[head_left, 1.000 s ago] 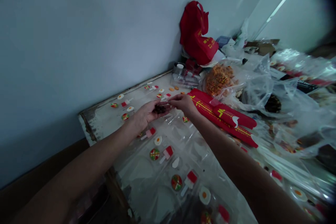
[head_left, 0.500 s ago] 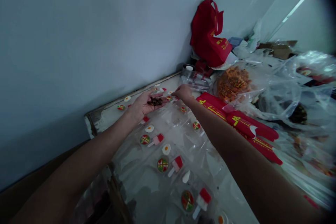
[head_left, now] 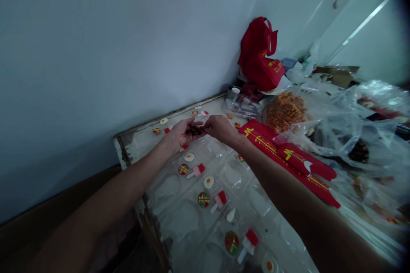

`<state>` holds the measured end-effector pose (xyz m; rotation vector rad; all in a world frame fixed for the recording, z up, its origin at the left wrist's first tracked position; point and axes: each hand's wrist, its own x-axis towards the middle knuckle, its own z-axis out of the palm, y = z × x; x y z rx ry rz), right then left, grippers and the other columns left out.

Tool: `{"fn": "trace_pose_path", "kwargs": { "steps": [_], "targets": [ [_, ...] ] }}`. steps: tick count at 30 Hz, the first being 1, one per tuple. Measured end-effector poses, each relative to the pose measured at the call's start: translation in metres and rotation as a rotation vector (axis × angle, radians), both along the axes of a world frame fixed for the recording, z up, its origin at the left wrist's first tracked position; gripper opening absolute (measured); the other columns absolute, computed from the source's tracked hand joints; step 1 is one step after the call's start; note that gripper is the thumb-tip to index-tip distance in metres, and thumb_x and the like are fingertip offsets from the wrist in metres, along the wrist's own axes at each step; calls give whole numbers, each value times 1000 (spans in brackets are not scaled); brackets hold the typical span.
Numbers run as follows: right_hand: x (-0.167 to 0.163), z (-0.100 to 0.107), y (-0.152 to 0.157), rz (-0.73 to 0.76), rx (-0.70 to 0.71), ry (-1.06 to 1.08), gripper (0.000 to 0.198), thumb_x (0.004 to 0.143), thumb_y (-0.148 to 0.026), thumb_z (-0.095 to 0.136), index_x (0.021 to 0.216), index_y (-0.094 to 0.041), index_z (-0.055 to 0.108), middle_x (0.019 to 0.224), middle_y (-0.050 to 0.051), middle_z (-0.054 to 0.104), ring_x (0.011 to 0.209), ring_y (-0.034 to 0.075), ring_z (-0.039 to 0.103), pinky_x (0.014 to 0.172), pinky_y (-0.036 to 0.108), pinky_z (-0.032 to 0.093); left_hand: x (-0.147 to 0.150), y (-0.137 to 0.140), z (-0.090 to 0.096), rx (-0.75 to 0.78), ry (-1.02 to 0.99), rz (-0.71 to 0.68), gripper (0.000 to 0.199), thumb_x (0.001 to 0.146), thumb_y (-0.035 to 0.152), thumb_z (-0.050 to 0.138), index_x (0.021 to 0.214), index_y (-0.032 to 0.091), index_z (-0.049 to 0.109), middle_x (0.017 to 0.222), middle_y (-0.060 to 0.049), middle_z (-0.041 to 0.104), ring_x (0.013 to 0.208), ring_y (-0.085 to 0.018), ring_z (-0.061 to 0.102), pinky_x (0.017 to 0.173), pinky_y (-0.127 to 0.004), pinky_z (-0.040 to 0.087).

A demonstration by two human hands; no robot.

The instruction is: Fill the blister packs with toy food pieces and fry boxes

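Observation:
My left hand [head_left: 183, 133] is palm up, cupping a small heap of dark brown pieces [head_left: 194, 130] whose kind I cannot make out. The fingertips of my right hand [head_left: 219, 128] are pinched together at the heap's edge; what they hold is hidden. Below both hands lie clear plastic trays [head_left: 184, 217] with moulded hollows. In rows on them sit small toy-like pieces: a fried egg [head_left: 208, 182], a round red-and-green piece [head_left: 203, 199] and a red-and-pink ice lolly [head_left: 220, 200], each repeated several times.
Folded red cards with yellow print [head_left: 288, 158] lie right of the trays. Behind them are a clear bag of orange pieces [head_left: 286, 112] and a red cloth bag [head_left: 260, 55] against the wall [head_left: 112, 42]. More crumpled plastic bags [head_left: 339, 123] cover the right. The worn table edge [head_left: 150, 239] runs at left.
My right hand has come off the far trays to my left hand, its fingertips meeting the dark pieces. My left hand stays cupped. The view has shifted slightly.

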<state>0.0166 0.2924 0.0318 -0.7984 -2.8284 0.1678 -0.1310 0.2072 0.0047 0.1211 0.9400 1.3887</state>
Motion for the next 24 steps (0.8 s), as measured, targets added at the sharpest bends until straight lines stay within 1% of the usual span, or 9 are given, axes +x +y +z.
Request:
{"fn": "trace_pose_path", "kwargs": {
  "steps": [2,6,8,10,14,17,20,22,24],
  "targets": [
    [-2,-1,4,0,-35,-25,19,79,-14,67,88,-17,83,83,6,76,75,18,65,66,26,40,-1,-3,-1,-5,10,-13,27,101,20,48,106,4,69,79,-15,74,70,-22,74,74,-37,64],
    [-5,-8,14,14,-313,63,16,75,-17,75,89,-18,82,70,0,73,67,14,64,59,22,40,-6,-6,-2,-46,13,-96,27,99,15,47,109,3,69,80,-16,74,69,-22,74,70,-35,64],
    [-7,-9,12,-27,-420,44,16,73,-16,75,88,-18,82,65,-1,71,63,14,64,57,21,41,-8,-5,-2,-69,19,-153,27,99,13,47,110,3,70,79,-16,74,69,-21,74,70,-33,64],
    [-9,-6,5,-110,-455,-20,14,72,-15,73,82,-18,82,58,0,69,59,15,64,55,23,41,-8,-2,-3,-72,30,-186,27,99,10,46,109,3,70,78,-15,74,68,-20,74,69,-31,64],
    [-15,7,8,-232,-388,-35,6,70,-19,76,75,-17,80,54,1,67,55,16,63,55,25,43,-10,2,-2,-29,50,-118,23,95,5,52,106,4,71,81,-15,76,68,-20,74,68,-29,64],
    [-25,10,39,-252,-321,95,10,73,-19,74,81,-17,79,62,1,71,59,15,65,59,23,44,-21,-2,4,-25,70,-3,21,93,3,54,106,2,70,84,-18,76,72,-23,76,70,-31,64],
    [-43,0,82,-238,-150,246,19,76,-18,72,93,-20,80,80,1,77,73,15,69,66,21,45,-43,-18,13,0,83,40,22,94,5,52,107,3,70,90,-21,76,80,-25,77,73,-33,65],
    [-59,-12,105,-216,-83,216,22,79,-21,72,98,-22,81,88,2,79,80,15,70,70,22,45,-58,-34,17,32,88,64,21,95,7,52,104,3,70,94,-22,76,83,-25,77,75,-33,65],
    [-74,-24,119,-198,-76,133,22,81,-22,71,101,-23,81,91,2,79,81,15,70,71,21,45,-71,-51,19,64,87,115,20,95,6,52,103,3,70,98,-21,76,86,-25,77,77,-33,65]
  ]
}}
